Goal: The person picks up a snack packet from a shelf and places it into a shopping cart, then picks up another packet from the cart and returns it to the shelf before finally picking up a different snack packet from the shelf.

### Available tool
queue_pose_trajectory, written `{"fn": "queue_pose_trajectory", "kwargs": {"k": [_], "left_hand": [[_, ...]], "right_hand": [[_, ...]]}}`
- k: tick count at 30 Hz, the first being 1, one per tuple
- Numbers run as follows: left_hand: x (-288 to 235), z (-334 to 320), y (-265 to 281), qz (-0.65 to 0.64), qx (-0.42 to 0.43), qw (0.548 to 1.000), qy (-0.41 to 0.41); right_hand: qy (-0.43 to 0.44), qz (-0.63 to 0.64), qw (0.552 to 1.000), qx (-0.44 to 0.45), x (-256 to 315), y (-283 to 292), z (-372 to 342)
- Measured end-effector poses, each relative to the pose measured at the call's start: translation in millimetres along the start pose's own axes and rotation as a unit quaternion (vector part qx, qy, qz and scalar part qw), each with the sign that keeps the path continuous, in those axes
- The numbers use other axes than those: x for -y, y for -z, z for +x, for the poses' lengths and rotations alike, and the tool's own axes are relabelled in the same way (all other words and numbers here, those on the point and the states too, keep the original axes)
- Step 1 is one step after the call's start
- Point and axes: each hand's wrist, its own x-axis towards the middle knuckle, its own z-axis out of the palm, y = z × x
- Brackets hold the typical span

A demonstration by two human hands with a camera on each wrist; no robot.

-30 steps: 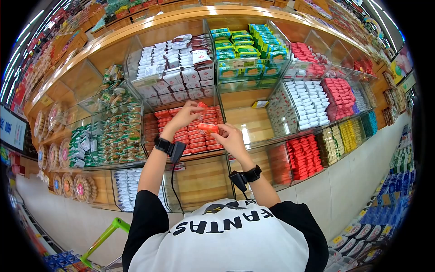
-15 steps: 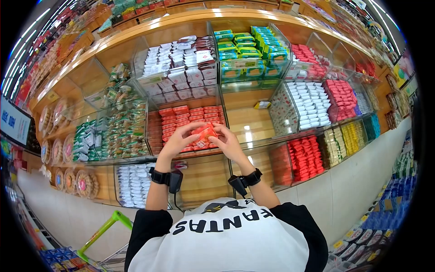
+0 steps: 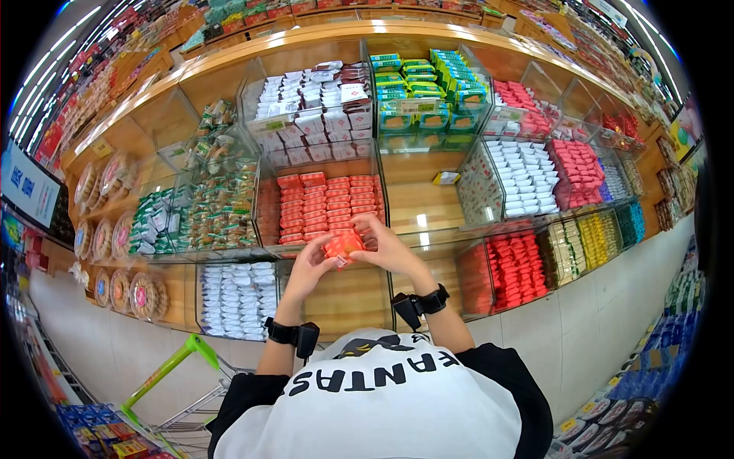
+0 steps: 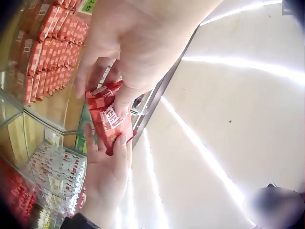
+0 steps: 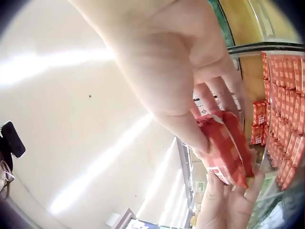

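Observation:
Both hands hold red wrapped snack packaging (image 3: 343,246) between them, low in front of the bin; I cannot tell whether it is one packet or two together. My left hand (image 3: 307,269) grips its left side, thumb across the printed face in the left wrist view. From the other side my right hand (image 3: 388,249) pinches it with thumb and fingers. The wrapper (image 5: 228,148) shows a pale check pattern and a lengthwise line in the right wrist view. Just beyond the hands, matching red packets (image 3: 325,200) lie stacked in rows in a clear-walled bin.
White packets (image 3: 238,300) fill a lower bin at left; green-wrapped snacks (image 3: 218,203) lie above it. Right of the red stack, a bin holds one small yellow-and-black item (image 3: 446,177). Clear dividers (image 3: 382,183) separate bins. A green-handled cart (image 3: 164,371) stands at lower left.
A second ago the hands were apart over the bin, each with a red packet. They have come together and drawn back toward the body with the red packaging between them.

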Motion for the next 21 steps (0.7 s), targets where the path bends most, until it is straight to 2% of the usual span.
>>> {"fn": "queue_pose_trajectory", "kwargs": {"k": [2, 3, 4, 5, 7, 9, 12, 17, 19, 21], "left_hand": [[5.7, -12.1, 4.7, 0.025, 0.01, 1.0, 0.007], [8.6, -17.0, 6.6, 0.051, 0.023, 0.998, 0.013], [10.5, -21.9, 6.1, 0.11, 0.017, 0.994, -0.01], [9.8, -27.7, 6.1, 0.111, 0.012, 0.994, -0.01], [2.7, -39.5, 2.5, 0.143, 0.046, 0.988, 0.033], [2.6, -48.7, -1.3, 0.132, 0.043, 0.99, 0.018], [-5.4, -61.0, -10.4, 0.104, 0.036, 0.993, 0.034], [-13.2, -70.3, -18.5, 0.142, -0.011, 0.99, -0.011], [-17.2, -73.2, -22.9, 0.134, -0.042, 0.99, -0.031], [-16.8, -76.6, -19.7, 0.126, -0.073, 0.988, -0.052]], "right_hand": [[0.076, -0.127, 0.982, 0.113, -1.5, -0.1, -3.8], [0.078, -0.127, 0.982, 0.117, -2.3, -1.4, -4.9], [0.065, -0.172, 0.968, 0.172, -3.5, -4.0, -6.5], [0.053, -0.217, 0.949, 0.224, -4.9, -7.3, -8.5], [0.031, -0.212, 0.948, 0.237, -1.0, -15.1, -14.1], [-0.104, -0.183, 0.932, 0.295, 8.2, -19.6, -19.0], [-0.093, -0.188, 0.922, 0.326, 0.4, -21.3, -23.3], [-0.03, -0.229, 0.91, 0.346, -0.3, -22.8, -23.4], [-0.065, -0.181, 0.921, 0.339, 9.8, -23.6, -21.7], [-0.043, -0.166, 0.93, 0.326, 17.2, -26.4, -21.3]]}}
